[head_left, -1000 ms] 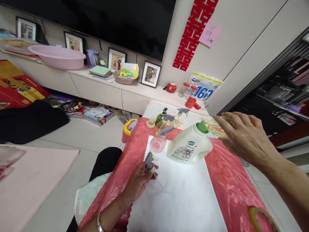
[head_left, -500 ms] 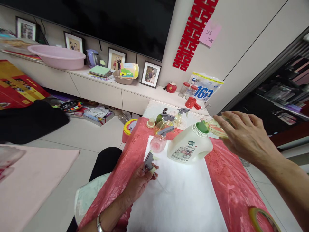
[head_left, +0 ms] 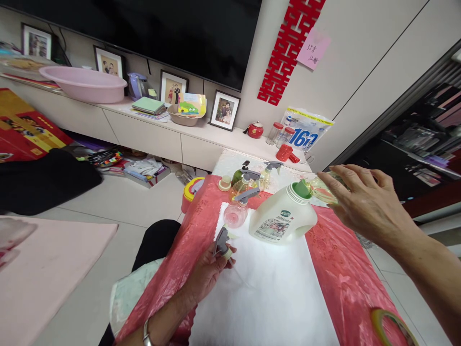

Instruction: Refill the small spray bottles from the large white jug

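Nearest me, low on the right, is a roll of tape (head_left: 377, 321), and the edge of my view cuts part of it off. My left hand (head_left: 206, 274) has its fingers pinched round a gray spray head (head_left: 221, 241). The thin tube (head_left: 244, 278) pokes out to the right, over the white sheet (head_left: 273, 293) on my desk (head_left: 347, 271). The tube is so clear that I can't make out just where it ends.

A bit farther off, the big white jug (head_left: 284, 214) stands up on the sheet. My right hand (head_left: 370, 204) is wrapped tight round a see-through yellow bottle (head_left: 322, 191). The bottle lies almost on its side, long way across, and its thin end points left at the green spout (head_left: 301, 189) in the jug's top. My right hand is much nearer the spout than my left. My fingers hide the fat end of the bottle. I can't tell if its tip is inside the spout or just at the rim, or if anything is running out.

Past my left hand is a pink spray bottle (head_left: 236, 215), just left of the jug. Behind it, an orange bottle (head_left: 240, 192) partly hides a green bottle (head_left: 236, 178).
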The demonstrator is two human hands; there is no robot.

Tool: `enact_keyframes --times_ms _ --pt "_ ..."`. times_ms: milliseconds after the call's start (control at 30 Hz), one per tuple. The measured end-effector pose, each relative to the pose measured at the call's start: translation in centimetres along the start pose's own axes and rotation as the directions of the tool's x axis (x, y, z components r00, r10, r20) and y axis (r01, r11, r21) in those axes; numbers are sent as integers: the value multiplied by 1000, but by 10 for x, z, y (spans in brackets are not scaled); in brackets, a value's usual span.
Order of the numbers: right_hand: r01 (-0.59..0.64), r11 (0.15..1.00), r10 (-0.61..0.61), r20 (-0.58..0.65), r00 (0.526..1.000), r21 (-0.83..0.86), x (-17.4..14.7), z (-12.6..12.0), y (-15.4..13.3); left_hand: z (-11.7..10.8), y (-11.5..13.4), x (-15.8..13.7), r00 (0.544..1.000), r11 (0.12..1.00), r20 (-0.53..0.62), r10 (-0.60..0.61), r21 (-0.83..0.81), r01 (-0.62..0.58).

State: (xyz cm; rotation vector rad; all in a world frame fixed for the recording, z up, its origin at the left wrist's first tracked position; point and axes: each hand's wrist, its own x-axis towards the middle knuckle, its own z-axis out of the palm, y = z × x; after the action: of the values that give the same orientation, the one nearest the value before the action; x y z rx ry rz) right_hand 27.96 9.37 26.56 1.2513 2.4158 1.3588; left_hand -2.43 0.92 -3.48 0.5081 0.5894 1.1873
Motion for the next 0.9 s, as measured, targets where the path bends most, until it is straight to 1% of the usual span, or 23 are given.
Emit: enact_keyframes --times_ms 300,500,900 --pt "-1 1000 1 11 1000 6 1 0 0 0 0 0 1000 1000 3 -1 8 1" --pt "15 1000 -15 -18 1000 -4 3 -2 0 -2 -2 0 1000 1000 11 3 1 -3" --pt "9 999 -10 -21 1000 -39 4 -2 -1 -2 -1 0 1000 1000 15 -1 -22 1"
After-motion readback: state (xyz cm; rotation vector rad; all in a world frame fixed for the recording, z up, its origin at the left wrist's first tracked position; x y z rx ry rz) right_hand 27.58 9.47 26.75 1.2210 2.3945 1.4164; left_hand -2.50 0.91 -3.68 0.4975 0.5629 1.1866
